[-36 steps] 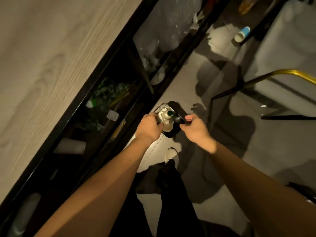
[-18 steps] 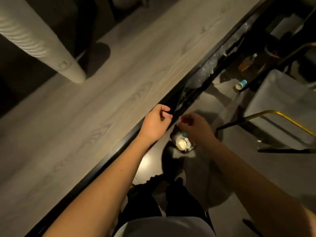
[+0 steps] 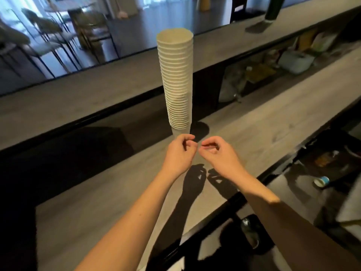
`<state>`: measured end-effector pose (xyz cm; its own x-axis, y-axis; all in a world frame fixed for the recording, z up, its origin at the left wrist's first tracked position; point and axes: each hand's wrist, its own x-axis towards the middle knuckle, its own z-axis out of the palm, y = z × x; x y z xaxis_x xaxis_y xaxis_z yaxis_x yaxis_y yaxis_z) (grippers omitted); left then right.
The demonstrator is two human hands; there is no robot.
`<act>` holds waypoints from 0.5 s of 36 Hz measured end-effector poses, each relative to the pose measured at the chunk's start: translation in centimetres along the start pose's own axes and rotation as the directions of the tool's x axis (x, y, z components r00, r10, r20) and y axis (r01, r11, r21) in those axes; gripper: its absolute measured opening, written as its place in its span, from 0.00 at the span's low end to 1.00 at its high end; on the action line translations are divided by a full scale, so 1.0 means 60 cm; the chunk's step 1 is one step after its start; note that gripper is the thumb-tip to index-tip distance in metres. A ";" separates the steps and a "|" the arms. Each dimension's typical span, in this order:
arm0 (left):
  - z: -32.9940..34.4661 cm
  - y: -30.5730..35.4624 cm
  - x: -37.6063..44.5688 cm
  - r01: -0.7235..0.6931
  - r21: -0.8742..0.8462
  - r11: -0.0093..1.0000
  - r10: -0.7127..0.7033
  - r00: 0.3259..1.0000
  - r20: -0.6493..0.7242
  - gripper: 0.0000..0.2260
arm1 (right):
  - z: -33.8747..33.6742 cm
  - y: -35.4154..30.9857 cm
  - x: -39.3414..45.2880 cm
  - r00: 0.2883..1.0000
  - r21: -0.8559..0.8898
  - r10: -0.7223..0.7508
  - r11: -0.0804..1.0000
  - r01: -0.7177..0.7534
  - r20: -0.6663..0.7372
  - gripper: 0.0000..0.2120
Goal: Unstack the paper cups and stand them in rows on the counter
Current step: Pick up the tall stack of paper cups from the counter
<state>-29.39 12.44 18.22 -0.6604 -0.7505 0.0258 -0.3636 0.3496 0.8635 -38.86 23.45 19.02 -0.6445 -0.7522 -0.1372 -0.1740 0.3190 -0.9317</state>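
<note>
A tall stack of white paper cups (image 3: pixel 176 81) stands upright on the grey wood-grain counter (image 3: pixel 263 124), mouths up, leaning slightly. My left hand (image 3: pixel 180 153) hovers just in front of the stack's base with its fingers curled and thumb against the index finger, holding nothing I can see. My right hand (image 3: pixel 218 154) is beside it, a small gap apart, fingers also curled and empty. Neither hand touches the stack. No single cups stand on the counter.
A higher ledge (image 3: pixel 78 94) runs behind the counter, with a dark bottle (image 3: pixel 272 10) at its far right. Shelves below it hold bags and containers (image 3: pixel 293 59). On the floor to the right lie a blue-and-white cup (image 3: pixel 321 181) and a small bin (image 3: pixel 250 233).
My view has swung up from the floor and bin to the counter. Both hands rose from over the bin to the base of the cup stack.
</note>
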 end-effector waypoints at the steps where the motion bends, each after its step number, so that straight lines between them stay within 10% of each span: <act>1: -0.008 0.006 0.006 -0.006 0.003 1.000 0.006 1.000 -0.012 0.10 | 0.005 -0.008 0.009 1.000 0.004 -0.011 1.000 0.011 0.001 0.11; 9: -0.029 0.064 0.099 -0.047 0.099 0.994 0.075 0.951 -0.299 0.26 | -0.013 -0.050 0.113 0.991 0.012 -0.126 0.992 0.125 0.050 0.17; 18: -0.035 0.107 0.214 -0.015 -0.031 0.999 -0.001 0.896 -0.444 0.41 | -0.033 -0.104 0.292 0.952 -0.045 -0.198 0.976 0.214 0.233 0.54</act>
<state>-38.84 3.85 25.15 -0.2998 -0.9217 0.2460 -0.3332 0.3428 0.8783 -50.53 9.41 23.06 -0.4055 -0.9138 -0.0241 -0.3412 0.1758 -0.9234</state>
